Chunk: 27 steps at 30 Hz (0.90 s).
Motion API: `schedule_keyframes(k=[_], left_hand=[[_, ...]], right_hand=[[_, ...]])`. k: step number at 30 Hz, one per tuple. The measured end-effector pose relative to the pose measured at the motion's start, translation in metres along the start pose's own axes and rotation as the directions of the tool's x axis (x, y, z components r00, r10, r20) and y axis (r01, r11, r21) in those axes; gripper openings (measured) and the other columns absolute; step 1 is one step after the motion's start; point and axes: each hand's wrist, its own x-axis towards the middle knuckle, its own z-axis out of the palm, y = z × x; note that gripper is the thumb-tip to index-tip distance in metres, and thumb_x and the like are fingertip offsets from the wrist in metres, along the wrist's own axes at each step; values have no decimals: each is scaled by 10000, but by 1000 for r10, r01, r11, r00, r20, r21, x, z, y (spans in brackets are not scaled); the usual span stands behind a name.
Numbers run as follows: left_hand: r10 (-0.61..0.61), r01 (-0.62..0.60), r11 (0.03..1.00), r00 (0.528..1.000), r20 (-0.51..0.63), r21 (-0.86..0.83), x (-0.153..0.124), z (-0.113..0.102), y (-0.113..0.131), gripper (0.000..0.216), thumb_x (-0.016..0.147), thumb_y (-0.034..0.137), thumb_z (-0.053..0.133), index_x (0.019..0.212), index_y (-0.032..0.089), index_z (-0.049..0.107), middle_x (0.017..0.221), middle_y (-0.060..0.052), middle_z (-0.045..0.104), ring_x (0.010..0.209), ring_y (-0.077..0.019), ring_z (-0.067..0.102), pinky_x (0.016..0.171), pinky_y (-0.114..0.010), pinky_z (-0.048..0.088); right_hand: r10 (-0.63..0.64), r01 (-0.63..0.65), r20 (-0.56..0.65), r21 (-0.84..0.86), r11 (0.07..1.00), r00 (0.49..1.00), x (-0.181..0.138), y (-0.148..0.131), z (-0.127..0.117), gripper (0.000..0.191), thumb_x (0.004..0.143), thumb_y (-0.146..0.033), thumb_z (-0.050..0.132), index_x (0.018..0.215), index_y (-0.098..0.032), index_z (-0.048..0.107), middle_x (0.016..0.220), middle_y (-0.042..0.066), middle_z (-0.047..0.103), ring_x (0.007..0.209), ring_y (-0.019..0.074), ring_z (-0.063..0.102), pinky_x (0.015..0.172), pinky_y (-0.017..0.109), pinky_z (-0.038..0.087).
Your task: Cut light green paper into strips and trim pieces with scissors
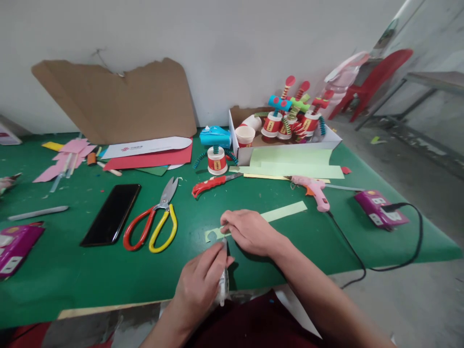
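A pale green paper strip (284,211) lies on the table, with a round notch cut near its left end. My right hand (250,232) rests over the strip, its fingers curled together and pinching it by the notched end. Just below, my left hand (201,273) is closed around a slim white and clear tool (224,285). The tool's upper tip touches or nearly touches the strip's lower edge; its exact kind is hidden by my fingers.
Left of my hands lie red-and-yellow-handled scissors (159,217) and a black phone (111,215). A red-handled knife (213,183), a paper-cup figure (217,162) and a pink glue gun (313,188) with its cord lie beyond. Behind stands a white box (333,138) of cup figures.
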Motion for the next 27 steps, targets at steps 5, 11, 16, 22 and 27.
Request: schedule_keyframes(k=[5, 11, 16, 22, 27], left_hand=[[11, -12, 1000, 999, -43, -9, -1, 0, 1, 95, 894, 142, 575, 965, 96, 618, 890, -115, 719, 759, -162, 702, 675, -250, 582], [-4, 4, 1000, 1000, -30, 14, 1, 0, 1, 109, 918, 173, 541, 965, 116, 622, 900, -103, 722, 759, -152, 699, 684, -236, 579], [-4, 4, 1000, 1000, -3, 6, 2, 0, 1, 120, 919, 173, 537, 979, 113, 621, 917, -107, 723, 762, -160, 699, 682, -241, 578], [8, -8, 1000, 1000, -4, -12, 2, 1, 0, 124, 922, 168, 528, 983, 108, 618, 916, -113, 718, 773, -160, 697, 694, -241, 580], [1, -1, 1000, 1000, 15, -16, 2, 0, 0, 127, 931, 177, 516, 983, 108, 609, 909, -120, 721, 754, -168, 702, 660, -250, 585]], right_hand=[[5, -2, 38, -77, 997, 999, 0, 0, -1, 237, 827, -39, 427, 914, -190, 587, 885, 44, 700, 818, 175, 607, 757, 276, 412], [-5, 6, 32, -18, 1000, 999, 1, 1, -1, 269, 834, -31, 406, 1006, -187, 541, 928, 38, 732, 886, 182, 622, 815, 296, 427], [9, -9, 35, -18, 1000, 999, 1, 0, -1, 259, 837, -35, 401, 994, -193, 533, 929, 39, 733, 884, 187, 628, 824, 308, 429], [11, -10, 32, -14, 1000, 999, 1, 0, -1, 258, 835, -31, 410, 992, -193, 536, 929, 34, 734, 882, 183, 629, 815, 299, 427], [12, -12, 29, -8, 1000, 1000, 1, 1, -1, 253, 834, -32, 418, 988, -191, 541, 930, 34, 736, 880, 182, 629, 798, 292, 428]])
